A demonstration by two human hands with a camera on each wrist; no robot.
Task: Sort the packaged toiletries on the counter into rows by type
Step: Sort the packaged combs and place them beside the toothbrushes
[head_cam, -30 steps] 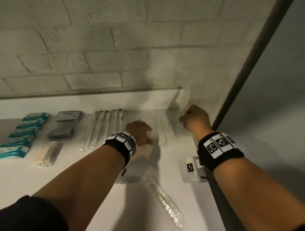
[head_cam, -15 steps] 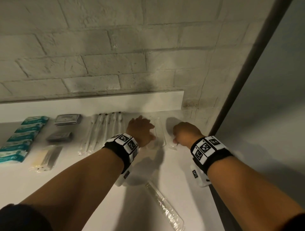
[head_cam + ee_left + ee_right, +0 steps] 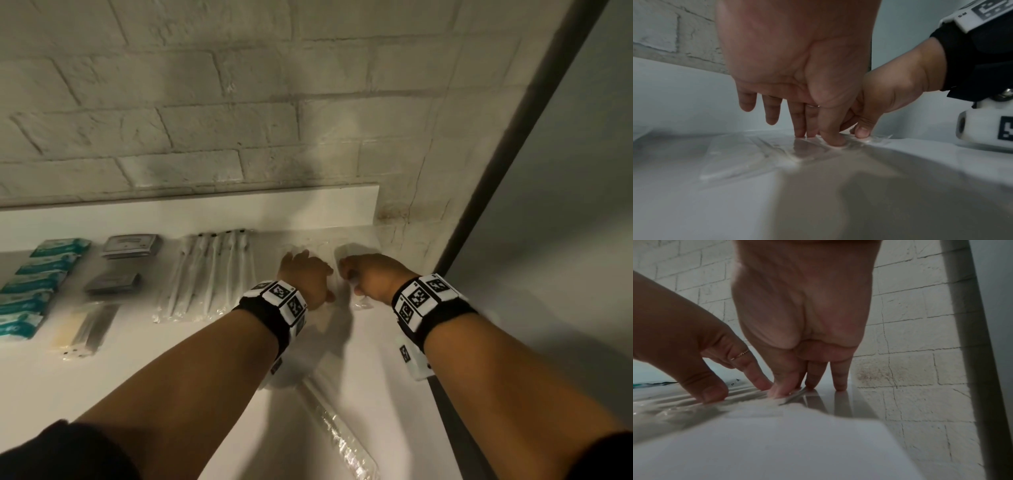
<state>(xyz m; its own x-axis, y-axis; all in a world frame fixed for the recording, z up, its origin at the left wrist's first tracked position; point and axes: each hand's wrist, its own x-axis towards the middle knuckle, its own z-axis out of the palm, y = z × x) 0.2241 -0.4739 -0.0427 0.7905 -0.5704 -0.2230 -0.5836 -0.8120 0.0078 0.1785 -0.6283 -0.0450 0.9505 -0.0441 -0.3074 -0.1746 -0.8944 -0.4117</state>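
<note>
Flat clear packets [image 3: 317, 248] lie side by side at the back right of the white counter [image 3: 171, 377]. My left hand [image 3: 305, 274] presses its straight fingertips [image 3: 800, 133] and thumb down on these clear packets [image 3: 748, 154]. Right beside it, my right hand [image 3: 356, 279] pinches the near end of one more clear packet [image 3: 363, 303] with its thumb [image 3: 862, 132]. In the right wrist view its other fingertips [image 3: 839, 386] touch the counter. To the left lie rows of white toothbrush packets [image 3: 209, 274], grey packets [image 3: 130, 245] and teal packets [image 3: 37, 277].
A long clear packet [image 3: 342, 438] lies alone near the front right, between my forearms. A clear packet holding something yellowish [image 3: 84, 329] sits at the front left. The brick wall [image 3: 239, 120] stands behind, and the counter ends at a dark edge [image 3: 445, 404] on the right.
My right hand has come left from the counter's back right corner with a clear packet, down next to my left hand. The left hand has stayed on the clear packets.
</note>
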